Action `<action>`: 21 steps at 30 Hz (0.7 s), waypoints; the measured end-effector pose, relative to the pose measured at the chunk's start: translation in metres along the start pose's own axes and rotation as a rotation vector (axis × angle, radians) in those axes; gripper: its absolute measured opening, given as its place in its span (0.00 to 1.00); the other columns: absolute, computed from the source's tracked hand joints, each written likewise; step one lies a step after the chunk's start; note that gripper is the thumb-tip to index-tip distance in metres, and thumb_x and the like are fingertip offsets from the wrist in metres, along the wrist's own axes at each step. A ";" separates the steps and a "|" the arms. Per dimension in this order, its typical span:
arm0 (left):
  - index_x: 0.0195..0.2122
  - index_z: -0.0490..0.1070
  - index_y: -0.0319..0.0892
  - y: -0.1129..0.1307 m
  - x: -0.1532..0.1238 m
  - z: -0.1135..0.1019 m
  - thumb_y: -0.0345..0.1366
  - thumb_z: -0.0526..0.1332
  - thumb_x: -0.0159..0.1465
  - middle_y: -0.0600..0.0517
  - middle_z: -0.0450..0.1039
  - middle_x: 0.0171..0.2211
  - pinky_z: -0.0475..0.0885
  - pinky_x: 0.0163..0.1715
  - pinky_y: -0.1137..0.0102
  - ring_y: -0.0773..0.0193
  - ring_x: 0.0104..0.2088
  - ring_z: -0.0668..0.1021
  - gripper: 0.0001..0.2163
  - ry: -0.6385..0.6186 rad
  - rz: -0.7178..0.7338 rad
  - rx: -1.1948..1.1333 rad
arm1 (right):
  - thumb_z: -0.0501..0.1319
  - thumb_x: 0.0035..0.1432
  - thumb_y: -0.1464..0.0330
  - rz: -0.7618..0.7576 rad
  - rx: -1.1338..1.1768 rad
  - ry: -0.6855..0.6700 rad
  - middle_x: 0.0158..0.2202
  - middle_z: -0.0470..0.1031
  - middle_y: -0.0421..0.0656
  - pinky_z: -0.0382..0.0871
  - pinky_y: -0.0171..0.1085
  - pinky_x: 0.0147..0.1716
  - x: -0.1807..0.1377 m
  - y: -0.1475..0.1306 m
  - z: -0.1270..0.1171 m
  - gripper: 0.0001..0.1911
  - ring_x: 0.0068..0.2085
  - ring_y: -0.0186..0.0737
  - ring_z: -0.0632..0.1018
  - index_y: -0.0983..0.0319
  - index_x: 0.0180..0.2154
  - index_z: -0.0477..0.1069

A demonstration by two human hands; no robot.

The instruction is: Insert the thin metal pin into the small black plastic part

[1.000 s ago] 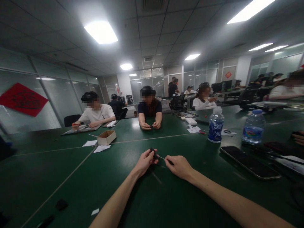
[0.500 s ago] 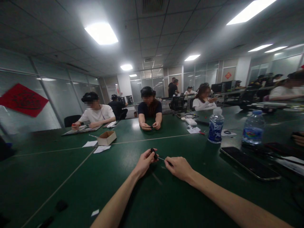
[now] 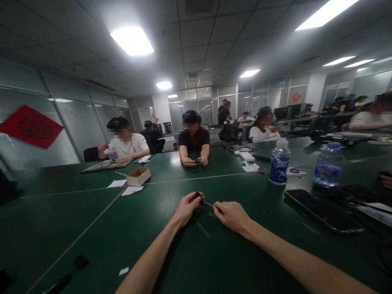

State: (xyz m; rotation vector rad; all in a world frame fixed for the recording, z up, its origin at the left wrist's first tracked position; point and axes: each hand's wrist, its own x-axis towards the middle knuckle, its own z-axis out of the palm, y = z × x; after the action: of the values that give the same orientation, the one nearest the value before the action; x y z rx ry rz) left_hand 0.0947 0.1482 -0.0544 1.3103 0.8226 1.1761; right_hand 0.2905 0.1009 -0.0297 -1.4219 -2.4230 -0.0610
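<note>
Over the green table, my left hand pinches a small black part between fingertips. My right hand is closed on a thin tool with a dark handle, whose metal tip points left and meets the black part. Both forearms stretch out from the bottom edge. What the part is cannot be made out.
A phone lies to the right, with two water bottles behind it. A small cardboard box and paper slips sit at the left centre. Other people sit across the table. Small dark bits lie near the left front.
My hands have barely moved; the black part sits slightly higher. The person at the far left has raised a hand from the table.
</note>
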 end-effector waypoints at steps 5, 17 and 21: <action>0.44 0.72 0.36 0.000 -0.001 -0.001 0.41 0.67 0.52 0.45 0.73 0.41 0.68 0.44 0.68 0.59 0.42 0.74 0.20 -0.005 0.010 0.017 | 0.47 0.65 0.66 -0.002 0.002 -0.023 0.30 0.75 0.42 0.63 0.29 0.27 0.000 0.000 -0.002 0.14 0.28 0.34 0.75 0.61 0.37 0.70; 0.45 0.70 0.37 -0.001 -0.001 -0.002 0.42 0.69 0.51 0.43 0.74 0.40 0.69 0.44 0.67 0.59 0.41 0.75 0.23 0.009 0.017 -0.027 | 0.46 0.65 0.66 -0.012 -0.071 -0.029 0.31 0.76 0.43 0.62 0.31 0.27 -0.001 -0.002 -0.003 0.15 0.29 0.37 0.76 0.60 0.37 0.71; 0.45 0.71 0.37 0.004 -0.003 0.000 0.43 0.67 0.53 0.44 0.74 0.40 0.68 0.43 0.69 0.59 0.41 0.75 0.21 -0.016 0.003 0.007 | 0.47 0.65 0.66 -0.022 -0.072 -0.049 0.30 0.76 0.44 0.62 0.31 0.26 -0.001 -0.002 -0.004 0.14 0.28 0.36 0.76 0.60 0.37 0.71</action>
State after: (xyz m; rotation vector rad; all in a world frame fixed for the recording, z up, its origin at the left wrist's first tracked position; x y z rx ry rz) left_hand 0.0938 0.1447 -0.0514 1.3255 0.8136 1.1647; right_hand 0.2900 0.0979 -0.0260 -1.4429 -2.4998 -0.1209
